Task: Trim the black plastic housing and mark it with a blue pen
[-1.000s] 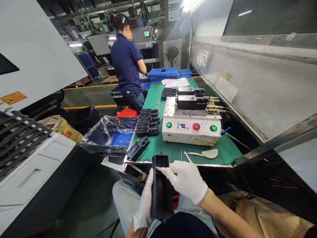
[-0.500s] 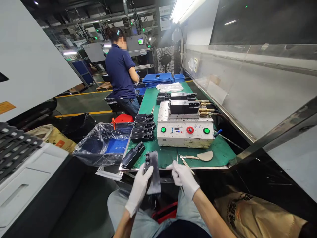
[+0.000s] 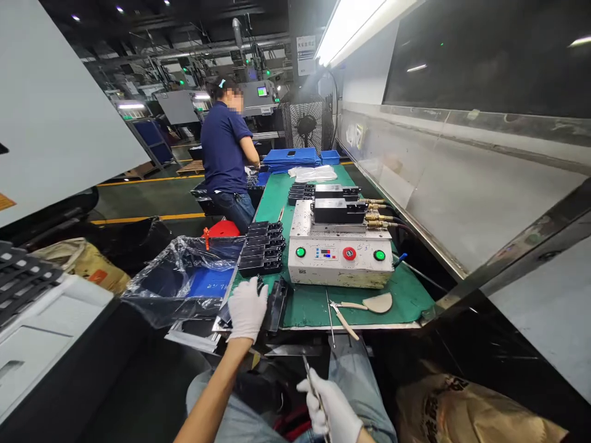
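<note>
My left hand (image 3: 247,307), in a white glove, is closed over a black rectangular housing (image 3: 225,315) at the table's front left corner; most of that housing is hidden under the hand. Just right of it, another black housing (image 3: 277,304) lies at the front edge, its near end toward me. Low over my lap, my gloved right hand (image 3: 329,403) is wrapped round a slim, pointed metal tool (image 3: 306,369), its tip up and leftward. Cream-handled pliers (image 3: 345,320) and a thin metal rod (image 3: 330,317) lie on the green mat.
Stacked black housings (image 3: 261,249) stand beyond my left hand. A white machine (image 3: 339,264) with buttons carries a housing on top. A plastic-lined bin (image 3: 152,301) is at left. A co-worker (image 3: 226,147) stands beyond, near blue sheets (image 3: 290,159). A sack (image 3: 480,406) sits at right.
The housing from my left hand now lies at the table edge, and that hand has moved left onto the other housing. My right hand has dropped toward my lap with the metal tool.
</note>
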### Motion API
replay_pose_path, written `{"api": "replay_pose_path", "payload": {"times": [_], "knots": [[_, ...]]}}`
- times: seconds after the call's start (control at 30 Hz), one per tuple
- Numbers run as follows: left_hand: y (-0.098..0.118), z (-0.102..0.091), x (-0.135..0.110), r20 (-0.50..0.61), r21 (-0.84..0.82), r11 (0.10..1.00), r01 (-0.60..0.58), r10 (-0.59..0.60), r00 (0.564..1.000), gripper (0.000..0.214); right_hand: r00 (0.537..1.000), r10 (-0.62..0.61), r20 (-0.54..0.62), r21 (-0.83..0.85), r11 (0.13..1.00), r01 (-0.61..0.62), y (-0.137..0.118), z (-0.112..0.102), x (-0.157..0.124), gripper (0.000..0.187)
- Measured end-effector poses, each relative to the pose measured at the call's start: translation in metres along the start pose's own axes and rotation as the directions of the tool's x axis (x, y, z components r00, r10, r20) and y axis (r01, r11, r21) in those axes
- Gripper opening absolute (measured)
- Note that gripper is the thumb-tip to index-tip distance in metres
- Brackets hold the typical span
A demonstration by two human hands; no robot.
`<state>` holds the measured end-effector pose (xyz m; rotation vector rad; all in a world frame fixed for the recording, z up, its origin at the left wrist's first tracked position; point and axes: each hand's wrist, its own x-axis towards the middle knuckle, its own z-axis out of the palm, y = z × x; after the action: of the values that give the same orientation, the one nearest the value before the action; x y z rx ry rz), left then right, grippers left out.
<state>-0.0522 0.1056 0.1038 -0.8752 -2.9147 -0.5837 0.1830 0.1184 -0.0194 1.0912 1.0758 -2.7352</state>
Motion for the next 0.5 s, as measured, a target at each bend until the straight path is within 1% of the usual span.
{"api": "replay_pose_path", "payload": {"times": [0.1,0.2,0.27,0.3,0.37,0.4,0.43,0.47,0.5], "knots": [[-0.022,-0.004,0.009,0.015,-0.009,1.000,0.030,-0.030,0.999,0.050,0.997,-0.072,0.016,-0.217,0.973,0.074,-0.005,0.011,-0.004,0.066],[-0.040,-0.009,0.011,0.013,-0.120,0.989,0.088,-0.087,0.996,0.046,0.973,-0.223,0.068,-0.385,0.893,0.231,-0.018,0.024,-0.003,0.076],[-0.051,-0.015,0.005,-0.033,-0.259,0.956,0.140,-0.153,0.988,0.046,0.931,-0.353,0.092,-0.478,0.805,0.353,-0.029,0.030,-0.002,0.081],[-0.056,-0.017,0.000,-0.061,-0.336,0.929,0.155,-0.186,0.981,0.048,0.900,-0.424,0.100,-0.521,0.748,0.410,-0.036,0.033,-0.003,0.081],[-0.065,-0.018,-0.015,-0.116,-0.460,0.872,0.167,-0.246,0.962,0.058,0.822,-0.560,0.109,-0.608,0.617,0.501,-0.049,0.039,-0.008,0.079],[-0.067,-0.018,-0.025,-0.136,-0.526,0.832,0.173,-0.284,0.949,0.064,0.777,-0.619,0.118,-0.650,0.543,0.531,-0.054,0.043,-0.013,0.076],[-0.067,-0.017,-0.037,-0.141,-0.620,0.763,0.183,-0.337,0.931,0.071,0.732,-0.668,0.134,-0.691,0.467,0.552,-0.059,0.047,-0.020,0.072],[-0.064,-0.017,-0.051,-0.126,-0.734,0.653,0.187,-0.401,0.908,0.076,0.691,-0.705,0.158,-0.728,0.389,0.564,-0.063,0.052,-0.027,0.069],[-0.059,-0.017,-0.065,-0.091,-0.848,0.499,0.178,-0.469,0.878,0.079,0.657,-0.729,0.191,-0.761,0.313,0.569,-0.066,0.058,-0.036,0.065]]}}
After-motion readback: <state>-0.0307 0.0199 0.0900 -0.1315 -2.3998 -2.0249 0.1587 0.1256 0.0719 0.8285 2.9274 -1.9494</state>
